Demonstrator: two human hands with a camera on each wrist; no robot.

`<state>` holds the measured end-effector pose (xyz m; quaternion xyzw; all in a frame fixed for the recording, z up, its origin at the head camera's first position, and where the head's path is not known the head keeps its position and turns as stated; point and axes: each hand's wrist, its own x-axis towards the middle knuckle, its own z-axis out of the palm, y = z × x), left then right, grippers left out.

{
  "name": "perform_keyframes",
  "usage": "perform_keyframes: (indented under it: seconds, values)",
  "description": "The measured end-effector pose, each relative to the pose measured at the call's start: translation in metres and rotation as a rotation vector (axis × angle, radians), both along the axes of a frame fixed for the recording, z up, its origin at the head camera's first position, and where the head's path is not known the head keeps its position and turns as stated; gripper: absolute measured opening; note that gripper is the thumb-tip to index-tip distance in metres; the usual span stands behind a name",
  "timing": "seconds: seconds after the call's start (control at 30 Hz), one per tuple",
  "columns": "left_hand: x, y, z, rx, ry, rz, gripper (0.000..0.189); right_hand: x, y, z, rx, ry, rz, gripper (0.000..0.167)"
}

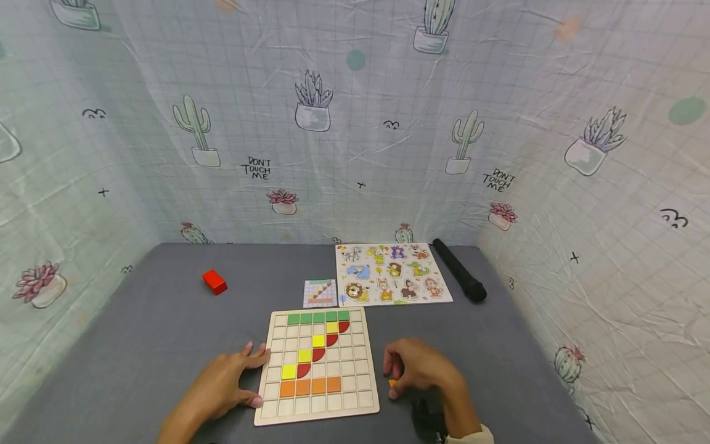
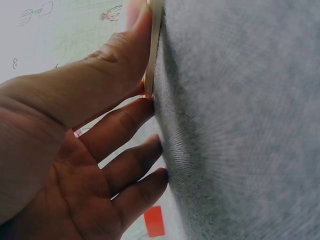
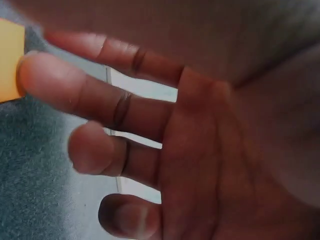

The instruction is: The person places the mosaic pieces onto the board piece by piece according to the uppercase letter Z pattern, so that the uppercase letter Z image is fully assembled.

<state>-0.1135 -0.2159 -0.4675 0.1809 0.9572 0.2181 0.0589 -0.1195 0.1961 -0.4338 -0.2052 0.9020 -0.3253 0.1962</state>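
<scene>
A wooden grid board (image 1: 355, 394) lies flat on the grey table. It carries a green row at the top, a diagonal of yellow squares and red quarter-round pieces, and an orange row (image 1: 310, 386) near the bottom. My left hand (image 1: 219, 382) touches the board's left edge, its thumb and fingertips spread along it. To the right of the board, my right hand (image 1: 421, 367) pinches an orange tile (image 3: 9, 60) between thumb and fingers, just off the board. Most of that tile is hidden by the fingers in the head view.
A small pattern card (image 1: 320, 294) lies behind the board, beside an animal puzzle board (image 1: 394, 274). Farther right is a black microphone (image 1: 459, 270). A red block (image 1: 214, 282) sits at the back left. Printed cloth walls (image 1: 355, 154) enclose the table's back and sides.
</scene>
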Motion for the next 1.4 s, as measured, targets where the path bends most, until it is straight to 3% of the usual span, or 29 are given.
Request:
perform_keyframes:
  seconds: [0.27, 0.4, 0.57, 0.83, 1.4]
  values:
    - [-0.002, 0.000, 0.000, -0.006, -0.004, 0.005, 0.098, 0.002, -0.003, -0.005, 0.155, 0.028, -0.082, 0.036]
    - [-0.002, 0.001, 0.000, -0.002, 0.005, -0.003, 0.098, 0.002, -0.002, -0.005, 0.175, 0.048, -0.128, 0.036]
    - [-0.002, 0.002, -0.001, -0.004, 0.010, -0.004, 0.097, 0.000, -0.003, -0.007, 0.102, 0.090, -0.134, 0.031]
    - [-0.003, 0.002, -0.001, 0.005, 0.007, -0.010, 0.097, -0.004, -0.024, -0.009, -0.024, 0.110, -0.057, 0.017]
    - [-0.003, 0.000, -0.002, 0.004, 0.024, -0.013, 0.097, 0.004, -0.071, -0.031, -0.001, 0.208, -0.216, 0.027]
